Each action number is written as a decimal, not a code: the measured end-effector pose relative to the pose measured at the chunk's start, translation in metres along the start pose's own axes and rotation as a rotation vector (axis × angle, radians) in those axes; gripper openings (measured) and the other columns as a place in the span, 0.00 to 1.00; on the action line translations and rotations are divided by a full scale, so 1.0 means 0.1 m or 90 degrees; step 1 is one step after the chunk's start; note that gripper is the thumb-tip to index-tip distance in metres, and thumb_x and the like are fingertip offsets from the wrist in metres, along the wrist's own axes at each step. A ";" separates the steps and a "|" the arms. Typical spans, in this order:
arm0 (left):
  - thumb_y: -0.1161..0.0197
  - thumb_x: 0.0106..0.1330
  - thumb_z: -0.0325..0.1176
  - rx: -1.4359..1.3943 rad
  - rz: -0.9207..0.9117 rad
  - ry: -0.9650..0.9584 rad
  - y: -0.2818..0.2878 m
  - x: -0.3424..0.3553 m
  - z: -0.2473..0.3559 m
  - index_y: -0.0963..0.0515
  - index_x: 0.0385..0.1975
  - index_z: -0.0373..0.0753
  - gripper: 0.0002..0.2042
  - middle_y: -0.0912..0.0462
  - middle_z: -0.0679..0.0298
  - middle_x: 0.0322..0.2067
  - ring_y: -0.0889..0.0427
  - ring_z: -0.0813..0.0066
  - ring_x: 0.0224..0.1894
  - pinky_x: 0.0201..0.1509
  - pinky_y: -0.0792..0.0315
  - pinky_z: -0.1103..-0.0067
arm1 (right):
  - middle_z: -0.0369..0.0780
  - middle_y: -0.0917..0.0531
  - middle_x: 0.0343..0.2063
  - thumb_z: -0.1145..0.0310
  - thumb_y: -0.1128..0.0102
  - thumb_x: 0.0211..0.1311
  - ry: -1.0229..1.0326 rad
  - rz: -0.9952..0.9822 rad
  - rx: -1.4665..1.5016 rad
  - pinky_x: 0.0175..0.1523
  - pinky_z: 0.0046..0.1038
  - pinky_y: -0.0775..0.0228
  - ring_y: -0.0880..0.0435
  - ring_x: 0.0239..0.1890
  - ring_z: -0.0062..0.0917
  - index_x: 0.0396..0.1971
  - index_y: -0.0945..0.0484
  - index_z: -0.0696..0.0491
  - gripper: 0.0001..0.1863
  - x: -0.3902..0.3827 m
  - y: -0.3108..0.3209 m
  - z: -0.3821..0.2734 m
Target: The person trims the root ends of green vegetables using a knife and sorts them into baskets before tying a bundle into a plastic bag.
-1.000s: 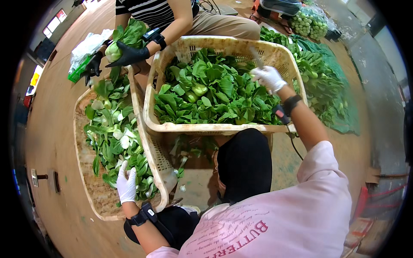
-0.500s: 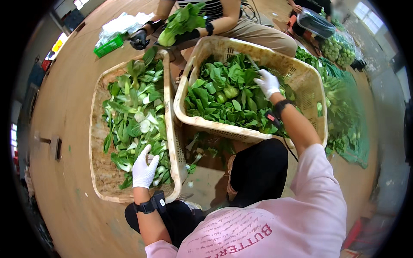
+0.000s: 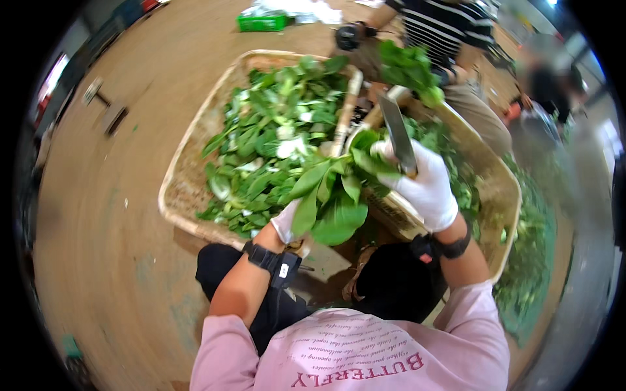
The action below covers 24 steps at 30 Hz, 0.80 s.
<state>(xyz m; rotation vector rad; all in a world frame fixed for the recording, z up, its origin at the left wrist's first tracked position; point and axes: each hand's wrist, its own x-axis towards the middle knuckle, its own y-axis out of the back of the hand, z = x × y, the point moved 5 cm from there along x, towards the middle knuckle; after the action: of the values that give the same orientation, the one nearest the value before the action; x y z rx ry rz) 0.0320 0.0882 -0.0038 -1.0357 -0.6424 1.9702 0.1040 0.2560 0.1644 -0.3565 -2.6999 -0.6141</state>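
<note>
In front of me, over the gap between two baskets, a leafy bok choy [image 3: 336,195] hangs with its leaves toward my left. My right hand [image 3: 427,189], in a white glove, is closed around a knife [image 3: 401,133], its broad blade pointing up and away. The bok choy lies against this hand's fingers; its base is hidden there. My left hand [image 3: 285,223], also gloved, is at the leaf tips, its fingers covered by them. Cut leaves and stalk pieces [image 3: 267,137] fill much of the left basket [image 3: 186,179]. More greens [image 3: 460,176] lie in the right basket [image 3: 499,189].
Across from me, a person in a striped top [image 3: 433,29] holds another bok choy [image 3: 411,68] above the baskets. A green crate [image 3: 261,23] with white plastic stands on the floor at the back. Greens on a green sheet [image 3: 525,287] lie at the right.
My right hand has come from the right basket toward the middle with the knife and a bok choy. My left hand has left the left basket's leaves. The view has turned.
</note>
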 end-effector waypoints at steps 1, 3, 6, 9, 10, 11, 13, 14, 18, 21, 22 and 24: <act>0.57 0.69 0.58 -0.037 -0.075 -0.054 0.04 -0.07 0.08 0.35 0.62 0.42 0.30 0.26 0.60 0.54 0.23 0.63 0.51 0.59 0.31 0.69 | 0.39 0.17 0.37 0.75 0.29 0.47 0.008 -0.054 0.034 0.46 0.23 0.29 0.19 0.39 0.19 0.44 0.22 0.59 0.20 0.00 -0.18 -0.09; 0.49 0.65 0.60 -0.234 -0.139 -0.205 -0.19 -0.31 0.38 0.34 0.60 0.41 0.32 0.24 0.59 0.51 0.23 0.65 0.50 0.56 0.28 0.67 | 0.39 0.17 0.39 0.72 0.28 0.48 -0.030 -0.253 -0.062 0.48 0.23 0.29 0.21 0.41 0.19 0.46 0.22 0.59 0.23 0.01 -0.37 -0.21; 0.39 0.62 0.54 -0.236 -0.051 -0.344 0.29 -0.43 0.70 0.29 0.52 0.38 0.27 0.21 0.59 0.45 0.21 0.65 0.46 0.54 0.26 0.68 | 0.40 0.19 0.44 0.70 0.28 0.48 -0.147 -0.220 0.070 0.50 0.23 0.31 0.22 0.46 0.19 0.48 0.24 0.59 0.25 0.01 -0.54 0.02; 0.32 0.59 0.37 -0.153 0.008 -0.502 0.46 -0.59 0.86 0.29 0.51 0.37 0.23 0.20 0.61 0.43 0.21 0.68 0.45 0.53 0.25 0.68 | 0.40 0.21 0.47 0.73 0.38 0.58 -0.165 -0.040 0.180 0.52 0.24 0.33 0.24 0.46 0.20 0.49 0.25 0.59 0.18 0.06 -0.59 0.28; 0.32 0.59 0.37 -0.158 0.003 -0.508 0.44 -0.57 0.86 0.29 0.51 0.37 0.23 0.20 0.61 0.43 0.21 0.68 0.45 0.53 0.25 0.68 | 0.39 0.21 0.45 0.75 0.43 0.60 -0.036 -0.005 0.076 0.50 0.22 0.33 0.24 0.44 0.19 0.49 0.25 0.60 0.16 0.16 -0.56 0.37; 0.31 0.56 0.33 -0.131 0.021 -0.525 0.42 -0.55 0.86 0.30 0.53 0.36 0.24 0.21 0.62 0.45 0.22 0.69 0.46 0.54 0.26 0.70 | 0.39 0.20 0.43 0.74 0.43 0.62 -0.025 0.036 0.017 0.49 0.21 0.32 0.23 0.43 0.19 0.48 0.25 0.60 0.15 0.19 -0.48 0.50; 0.29 0.54 0.29 -0.100 0.046 -0.541 0.37 -0.56 0.91 0.30 0.54 0.36 0.27 0.22 0.62 0.46 0.22 0.70 0.47 0.55 0.27 0.71 | 0.36 0.19 0.45 0.74 0.47 0.65 -0.036 0.104 0.001 0.41 0.16 0.33 0.22 0.42 0.15 0.46 0.24 0.58 0.11 0.26 -0.43 0.63; 0.28 0.52 0.26 0.080 0.114 -0.577 0.32 -0.56 0.96 0.31 0.56 0.37 0.30 0.23 0.62 0.49 0.24 0.71 0.49 0.56 0.29 0.73 | 0.35 0.19 0.43 0.73 0.47 0.66 -0.086 0.110 0.062 0.45 0.17 0.33 0.23 0.42 0.15 0.48 0.24 0.59 0.13 0.27 -0.41 0.71; 0.26 0.45 0.26 0.574 0.215 -0.612 0.14 -0.60 0.95 0.34 0.61 0.42 0.38 0.27 0.59 0.56 0.28 0.67 0.56 0.61 0.34 0.74 | 0.33 0.20 0.38 0.73 0.42 0.63 -0.118 0.060 0.157 0.44 0.18 0.32 0.25 0.36 0.13 0.51 0.26 0.59 0.17 0.25 -0.59 0.84; 0.26 0.44 0.31 0.719 0.269 -0.592 0.19 -0.56 0.83 0.32 0.58 0.41 0.36 0.26 0.55 0.53 0.27 0.56 0.55 0.60 0.33 0.70 | 0.35 0.20 0.41 0.72 0.41 0.62 -0.081 0.003 0.160 0.47 0.19 0.33 0.25 0.40 0.15 0.54 0.28 0.59 0.20 0.25 -0.84 0.66; 0.26 0.44 0.32 0.817 0.291 -0.598 0.13 -0.58 0.80 0.32 0.58 0.41 0.36 0.25 0.54 0.52 0.27 0.56 0.55 0.60 0.33 0.70 | 0.36 0.20 0.42 0.71 0.42 0.63 -0.065 -0.007 0.158 0.49 0.20 0.33 0.24 0.42 0.16 0.54 0.28 0.59 0.20 0.25 -0.88 0.67; 0.26 0.44 0.32 0.930 0.313 -0.577 0.09 -0.57 0.77 0.33 0.59 0.41 0.38 0.25 0.54 0.53 0.27 0.57 0.56 0.60 0.33 0.71 | 0.37 0.20 0.43 0.69 0.42 0.64 -0.092 -0.039 0.174 0.51 0.20 0.33 0.24 0.43 0.17 0.54 0.28 0.60 0.20 0.28 -0.94 0.76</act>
<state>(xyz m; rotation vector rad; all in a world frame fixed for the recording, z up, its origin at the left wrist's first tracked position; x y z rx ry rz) -0.0169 0.0305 0.0560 0.6899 0.7282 2.4503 0.0284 0.2128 0.0766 -0.2562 -2.8918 -0.2373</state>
